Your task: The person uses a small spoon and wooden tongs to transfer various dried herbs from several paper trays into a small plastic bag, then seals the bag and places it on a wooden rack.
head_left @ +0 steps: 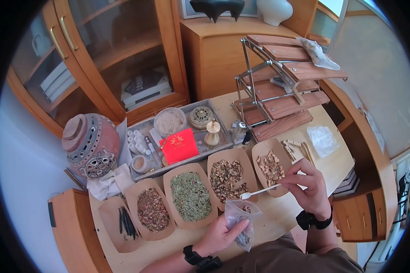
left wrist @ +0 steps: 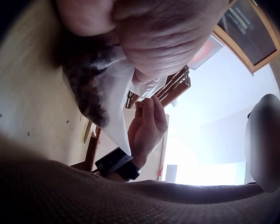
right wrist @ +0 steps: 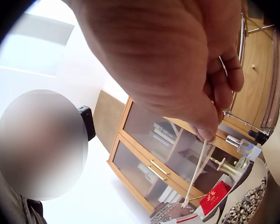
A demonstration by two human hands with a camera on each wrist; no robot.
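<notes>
My left hand (head_left: 223,234) holds a clear plastic zip bag (head_left: 242,223), its mouth facing up and dark bits of dried material inside. In the left wrist view, the dark contents of the bag (left wrist: 91,86) show through its side. The thumb and fingers of my right hand (head_left: 309,189) pinch the handle of a small white spoon (head_left: 259,191). The bowl of the spoon is just above the bag's mouth. Close by are a paper tray of chopped brown pieces (head_left: 228,179) and another of pale wood chips (head_left: 271,168).
More paper trays hold green herb (head_left: 190,195), reddish petals (head_left: 154,208) and dark pods (head_left: 127,223). Behind stands a grey tray (head_left: 168,169) with a red packet (head_left: 179,145) and brass pieces. A folding wooden rack (head_left: 282,86) is at the back right, a patterned jar (head_left: 92,143) at the left.
</notes>
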